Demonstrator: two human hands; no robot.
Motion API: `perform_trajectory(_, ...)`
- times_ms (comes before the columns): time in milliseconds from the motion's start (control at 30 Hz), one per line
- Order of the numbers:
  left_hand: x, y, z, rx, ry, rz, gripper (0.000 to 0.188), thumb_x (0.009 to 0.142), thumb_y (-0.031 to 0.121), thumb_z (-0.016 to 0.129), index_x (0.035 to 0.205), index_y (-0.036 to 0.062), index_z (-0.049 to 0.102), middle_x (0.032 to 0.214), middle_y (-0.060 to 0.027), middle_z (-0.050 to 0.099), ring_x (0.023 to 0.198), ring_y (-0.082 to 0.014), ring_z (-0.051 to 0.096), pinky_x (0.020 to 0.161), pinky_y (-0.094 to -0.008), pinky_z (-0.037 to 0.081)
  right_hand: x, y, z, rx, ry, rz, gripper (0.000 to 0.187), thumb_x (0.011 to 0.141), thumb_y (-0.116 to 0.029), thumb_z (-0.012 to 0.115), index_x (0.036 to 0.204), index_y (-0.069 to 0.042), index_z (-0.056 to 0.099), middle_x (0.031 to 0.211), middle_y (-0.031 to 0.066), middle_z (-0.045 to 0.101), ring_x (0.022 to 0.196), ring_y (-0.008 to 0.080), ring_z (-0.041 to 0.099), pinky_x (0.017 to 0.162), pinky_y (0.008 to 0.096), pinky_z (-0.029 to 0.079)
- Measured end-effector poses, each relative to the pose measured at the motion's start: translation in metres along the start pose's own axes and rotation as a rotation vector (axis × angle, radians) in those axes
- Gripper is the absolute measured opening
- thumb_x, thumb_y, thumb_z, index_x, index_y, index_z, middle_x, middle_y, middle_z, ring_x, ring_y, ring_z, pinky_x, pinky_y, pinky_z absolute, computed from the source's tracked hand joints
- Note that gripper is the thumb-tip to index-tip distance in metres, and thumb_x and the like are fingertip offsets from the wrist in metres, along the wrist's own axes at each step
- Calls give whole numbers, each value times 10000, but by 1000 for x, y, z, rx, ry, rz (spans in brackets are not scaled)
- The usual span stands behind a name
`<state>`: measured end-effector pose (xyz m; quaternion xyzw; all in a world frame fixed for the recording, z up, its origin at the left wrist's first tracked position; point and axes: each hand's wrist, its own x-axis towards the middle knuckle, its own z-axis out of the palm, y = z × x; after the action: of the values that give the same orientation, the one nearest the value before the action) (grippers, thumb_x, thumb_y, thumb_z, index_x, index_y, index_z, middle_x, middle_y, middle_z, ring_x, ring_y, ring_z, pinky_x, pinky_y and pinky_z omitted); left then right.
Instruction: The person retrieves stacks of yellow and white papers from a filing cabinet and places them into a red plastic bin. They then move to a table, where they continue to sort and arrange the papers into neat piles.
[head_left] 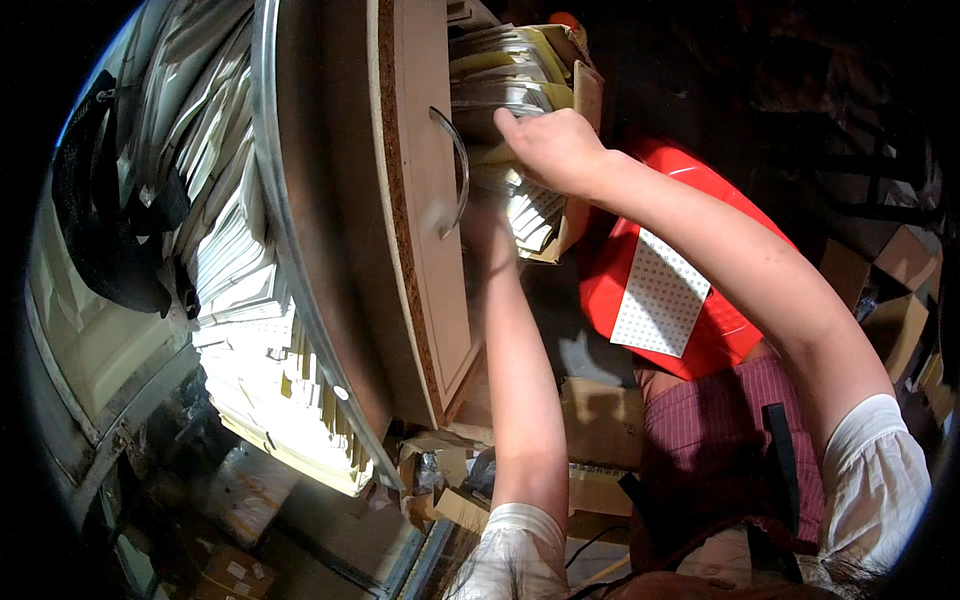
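An open cardboard box (pixel 588 100) packed with paper packets (pixel 505 62), some yellowish, stands beyond a pale cabinet door. My right hand (pixel 555 150) is over this box, its fingers curled down among the packets; what they grip is hidden. Lower and closer to the door, my left hand (pixel 487 212) reaches in beside the packets, dim in shadow, and its fingers do not show. A curved metal handle (pixel 458 165) on the door is close to my left hand. Under my right forearm, a white sheet (pixel 660 295) with rows of small printed marks lies on a red plastic seat (pixel 735 335).
The cabinet door (pixel 425 150) stands left of my left arm. Further left, bundles of paper (pixel 270 400) pile up beside a metal-edged tabletop (pixel 275 150), near a black mesh item (pixel 100 220). Cardboard boxes (pixel 605 410) sit below my arms and at the far right.
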<state>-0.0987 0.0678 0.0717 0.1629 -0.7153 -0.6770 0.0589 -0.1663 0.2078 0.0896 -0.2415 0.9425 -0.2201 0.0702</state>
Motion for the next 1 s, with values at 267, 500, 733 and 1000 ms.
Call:
perform_trajectory(267,-2,11,8,169,27,67,567,879,92,643,1391,-38,438,1376,-184,529,1253,-280,491,1095,-409,353,-4,13,1,-16,-21,-227,220,818,-136,641,1019,-148,728,960,44,704,863,255,723,663,394,584)
perform_trajectory(500,-2,5,3,173,51,75,658,820,29,622,1434,-42,395,1432,-206,486,1306,-306,456,1128,-414,315,-7,9,-4,-78,-91,-279,218,803,-130,643,994,-141,747,1075,55,685,850,273,720,682,404,589)
perform_trajectory(733,1,6,3,159,21,40,766,765,-15,598,1482,-37,329,1492,-205,421,1376,-309,393,1169,-420,260,-6,11,5,-102,-44,-337,150,797,-141,640,915,-97,720,1009,70,675,875,276,708,722,411,576)
perform_trajectory(1000,1,4,0,178,-7,59,722,808,71,665,1462,-25,374,1462,-223,460,1344,-333,431,1145,-418,293,-7,15,7,-27,-52,-320,116,792,-159,655,888,-98,677,889,56,646,888,263,681,778,399,556)
